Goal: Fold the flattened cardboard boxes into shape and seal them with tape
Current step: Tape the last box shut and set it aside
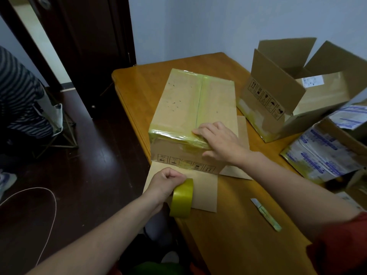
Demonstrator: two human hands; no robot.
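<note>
No words or numbers can be read. The taped box point(190, 104) at centre frame carries a row of black handling pictograms along its near side. The open box point(266, 116) at upper right bears a like row, one of them an umbrella. Its white label point(312, 81) and the blue print on the packs point(321, 157) at the right edge are too blurred to read.

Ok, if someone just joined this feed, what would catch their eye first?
The taped cardboard box in the middle of the wooden table, its seams shiny with yellow-green tape, with the right hand pressing on its near top edge. Next, the yellow tape roll gripped by the left hand at the table's near-left edge. At the back right stands an open box with its flaps up.
</note>
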